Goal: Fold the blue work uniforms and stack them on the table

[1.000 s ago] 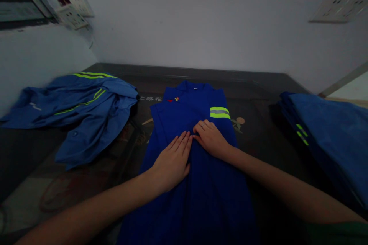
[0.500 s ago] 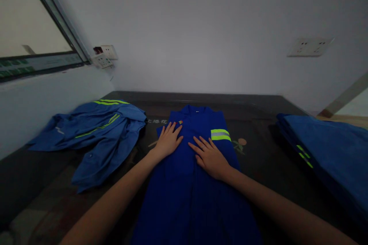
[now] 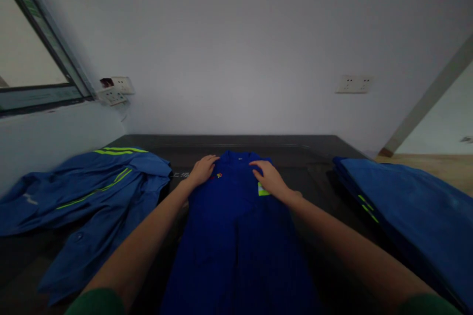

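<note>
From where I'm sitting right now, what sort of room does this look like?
Perhaps a plain indoor workroom or laundry corner: a dark table against a bare wall, a wall socket, and blue garments both loosely heaped and neatly stacked.

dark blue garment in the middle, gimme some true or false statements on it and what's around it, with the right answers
1. The collared dark blue garment lies between a rumpled lighter blue garment and a stack of folded blue clothes. True.
2. The folded stack is on the person's left. False: it is on the right.
3. The left hand is at the upper part of the dark blue garment, near one shoulder. True.
4. The yellow-green reflective band near the right hand is fully uncovered. False: the right hand hides part of it.
5. A white socket plate is on the wall beyond the dark table. True.
6. The person's sleeves are red. False: they are green.
</note>
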Tool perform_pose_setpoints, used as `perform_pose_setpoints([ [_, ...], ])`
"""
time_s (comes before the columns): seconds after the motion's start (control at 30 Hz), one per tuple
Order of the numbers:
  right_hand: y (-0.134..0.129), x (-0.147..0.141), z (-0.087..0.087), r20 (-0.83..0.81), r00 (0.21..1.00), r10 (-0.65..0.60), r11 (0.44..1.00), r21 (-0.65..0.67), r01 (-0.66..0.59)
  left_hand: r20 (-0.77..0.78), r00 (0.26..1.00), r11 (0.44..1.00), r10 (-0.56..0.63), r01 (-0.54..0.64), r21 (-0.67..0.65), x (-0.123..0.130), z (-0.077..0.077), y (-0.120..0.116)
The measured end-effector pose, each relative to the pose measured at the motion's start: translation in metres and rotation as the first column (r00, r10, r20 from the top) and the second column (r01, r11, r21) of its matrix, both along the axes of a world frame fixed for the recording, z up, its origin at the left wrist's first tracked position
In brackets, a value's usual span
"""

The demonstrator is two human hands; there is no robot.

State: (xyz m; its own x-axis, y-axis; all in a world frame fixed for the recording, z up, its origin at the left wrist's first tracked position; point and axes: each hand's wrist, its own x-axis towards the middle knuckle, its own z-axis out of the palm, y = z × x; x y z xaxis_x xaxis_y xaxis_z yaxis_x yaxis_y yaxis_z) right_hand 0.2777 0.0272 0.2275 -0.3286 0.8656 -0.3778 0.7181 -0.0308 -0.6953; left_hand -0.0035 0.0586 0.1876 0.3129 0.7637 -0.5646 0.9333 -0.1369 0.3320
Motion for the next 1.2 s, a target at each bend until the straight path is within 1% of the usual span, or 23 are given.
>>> perform_pose_setpoints([
  [0.07, 0.025, 0.014, -0.026, 0.176, 0.984, 0.014, 0.999, -0.054, -0.004, 0.017, 0.999, 0.998, -0.049, 0.049, -0.043, -0.007, -0.015, 0.014],
  [0.13, 0.041, 0.025, -0.050, 0.308, 0.949, 0.069, 0.991, -0.131, -0.030, -0.009, 0.997, 0.994, -0.070, 0.070, -0.082, -0.010, -0.027, 0.020],
  [0.23, 0.047, 0.035, -0.075, 0.391, 0.913, 0.117, 0.980, -0.192, -0.043, -0.074, 0.996, 0.992, -0.052, 0.043, -0.115, -0.014, -0.039, 0.024],
  [0.3, 0.044, 0.037, -0.086, 0.420, 0.899, 0.121, 0.978, -0.207, -0.035, -0.036, 0.999, 0.990, -0.007, 0.001, -0.139, -0.018, -0.045, 0.025],
  [0.4, 0.042, 0.039, -0.099, 0.447, 0.882, 0.148, 0.970, -0.241, -0.041, 0.153, 0.984, 0.982, 0.094, -0.066, -0.179, -0.025, -0.051, 0.028],
  [0.43, 0.042, 0.040, -0.102, 0.449, 0.879, 0.162, 0.966, -0.252, -0.050, 0.189, 0.975, 0.979, 0.116, -0.080, -0.188, -0.027, -0.052, 0.030],
  [0.5, 0.044, 0.041, -0.106, 0.448, 0.873, 0.193, 0.960, -0.270, -0.074, 0.160, 0.980, 0.977, 0.120, -0.088, -0.192, -0.031, -0.055, 0.032],
  [0.6, 0.046, 0.043, -0.109, 0.445, 0.864, 0.235, 0.954, -0.276, -0.117, 0.040, 0.998, 0.980, 0.054, -0.046, -0.193, -0.034, -0.056, 0.032],
  [0.73, 0.041, 0.044, -0.108, 0.447, 0.855, 0.262, 0.952, -0.265, -0.153, 0.014, 1.000, 0.986, -0.014, 0.016, -0.163, -0.031, -0.057, 0.024],
  [0.8, 0.038, 0.043, -0.105, 0.457, 0.851, 0.259, 0.959, -0.230, -0.168, -0.005, 1.000, 0.994, -0.026, 0.025, -0.110, -0.028, -0.057, 0.017],
  [0.87, 0.036, 0.041, -0.100, 0.468, 0.852, 0.235, 0.970, -0.165, -0.177, -0.043, 0.999, 0.999, -0.019, 0.018, -0.029, -0.027, -0.055, 0.011],
  [0.93, 0.036, 0.036, -0.088, 0.454, 0.875, 0.167, 0.986, -0.066, -0.154, -0.078, 0.997, 0.999, 0.005, -0.001, 0.048, -0.028, -0.051, 0.009],
  [0.97, 0.037, 0.032, -0.079, 0.420, 0.899, 0.124, 0.991, -0.008, -0.133, -0.087, 0.996, 0.996, 0.026, -0.019, 0.085, -0.030, -0.048, 0.010],
  [1.03, 0.035, 0.022, -0.054, 0.269, 0.960, 0.075, 0.991, 0.085, -0.101, -0.076, 0.993, 0.984, 0.090, -0.077, 0.163, -0.033, -0.038, 0.013],
  [1.07, 0.032, 0.016, -0.039, 0.156, 0.983, 0.092, 0.989, 0.101, -0.109, -0.050, 0.992, 0.976, 0.115, -0.104, 0.190, -0.035, -0.031, 0.014],
  [1.1, 0.027, 0.011, -0.023, 0.026, 0.989, 0.143, 0.985, 0.096, -0.144, -0.012, 0.993, 0.973, 0.121, -0.116, 0.198, -0.037, -0.023, 0.013],
  [1.13, 0.020, 0.006, -0.007, -0.107, 0.969, 0.221, 0.974, 0.073, -0.214, 0.032, 0.994, 0.978, 0.102, -0.106, 0.182, -0.037, -0.015, 0.009],
  [1.2, 0.003, -0.001, 0.021, -0.322, 0.868, 0.378, 0.920, 0.028, -0.390, 0.121, 0.993, 0.995, 0.012, -0.024, 0.099, -0.036, 0.004, -0.005],
])
